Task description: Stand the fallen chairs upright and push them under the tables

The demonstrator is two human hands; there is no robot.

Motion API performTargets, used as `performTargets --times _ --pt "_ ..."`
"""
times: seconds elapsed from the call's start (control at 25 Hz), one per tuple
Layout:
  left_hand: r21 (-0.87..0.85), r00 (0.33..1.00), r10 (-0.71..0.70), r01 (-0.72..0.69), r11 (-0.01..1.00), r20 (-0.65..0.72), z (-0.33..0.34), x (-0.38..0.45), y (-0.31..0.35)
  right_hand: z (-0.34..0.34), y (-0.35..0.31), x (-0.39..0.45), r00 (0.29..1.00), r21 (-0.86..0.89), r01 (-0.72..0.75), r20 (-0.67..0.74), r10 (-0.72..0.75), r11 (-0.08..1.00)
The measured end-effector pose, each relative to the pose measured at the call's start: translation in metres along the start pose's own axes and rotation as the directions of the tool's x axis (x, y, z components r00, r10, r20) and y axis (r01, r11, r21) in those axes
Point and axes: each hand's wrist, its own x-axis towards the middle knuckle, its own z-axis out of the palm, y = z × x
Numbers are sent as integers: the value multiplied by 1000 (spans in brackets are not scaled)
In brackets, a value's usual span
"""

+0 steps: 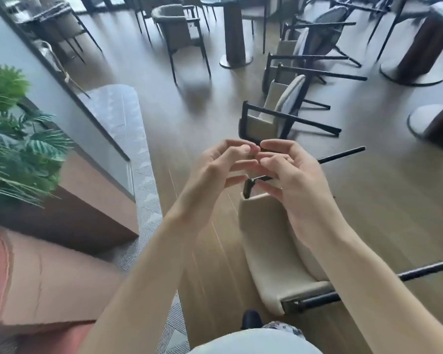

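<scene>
Three cream chairs with black frames lie on their sides on the wood floor. The nearest chair [269, 254] lies right below my hands, its black legs pointing right. A second fallen chair [274, 116] lies beyond it, and a third [307, 44] farther back. My left hand [220, 169] and my right hand [292, 175] hover together above the nearest chair, fingers curled and fingertips almost touching, holding nothing. Round pedestal tables stand at the back centre [234, 34] and on the right [420, 52].
An upright grey armchair [182, 31] stands at the back left of the tables. A patterned rug [136, 154] runs along the left. Green plants [13, 134] in a wooden planter and a pink sofa [36, 284] sit at the left. Another table base [430, 121] is at the right edge.
</scene>
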Motion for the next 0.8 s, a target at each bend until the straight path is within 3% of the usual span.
performTargets --times 0.2,0.32,0.48,0.64,0.8 --pt "-54 991 -56 63 997 117 24 71 -16 -25 6 37 976 27 5 -219 1 1000" --pt "-84 971 -81 102 991 225 35 110 -21 -37 13 50 912 62 5 -409 21 998" --pt "-68 929 -121 154 986 349 34 148 -30 -31 19 71 832 68 11 -555 29 998" --pt "-35 849 -162 207 978 503 7 203 -42 8 29 109 705 75 49 -709 19 996" --pt "8 708 -279 361 933 649 -30 256 -64 53 54 155 549 140 126 -835 48 982"
